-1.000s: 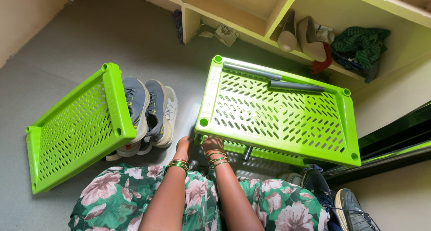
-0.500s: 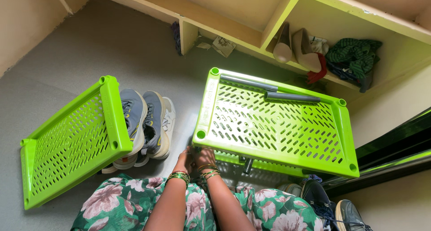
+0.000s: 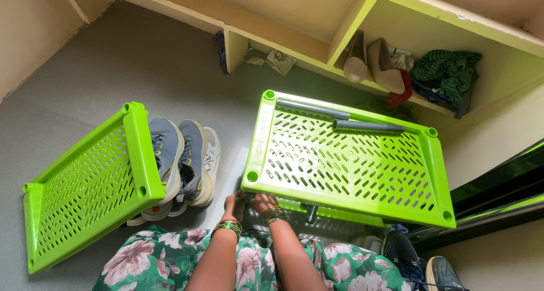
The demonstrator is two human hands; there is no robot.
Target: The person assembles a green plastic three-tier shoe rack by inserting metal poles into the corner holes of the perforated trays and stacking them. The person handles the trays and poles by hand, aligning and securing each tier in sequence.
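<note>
A bright green perforated shelf panel (image 3: 351, 161) stands on another green tier, and two grey tubes (image 3: 368, 125) lie on its far side. My left hand (image 3: 233, 206) and my right hand (image 3: 262, 202) are close together under its near-left corner (image 3: 252, 176). Both wrists wear green bangles. The fingers curl under the corner, and what they hold is hidden. A short grey post (image 3: 310, 213) shows between the tiers.
A second green panel (image 3: 90, 183) leans to the left against grey sneakers (image 3: 181, 161). A wooden shelf unit (image 3: 340, 36) at the back holds heeled shoes and green cloth. More shoes (image 3: 408, 257) lie at the lower right, beside a dark door frame (image 3: 498, 195).
My two hands have drawn closer together under the panel's corner. The view has shifted a little; the panels have not visibly moved.
</note>
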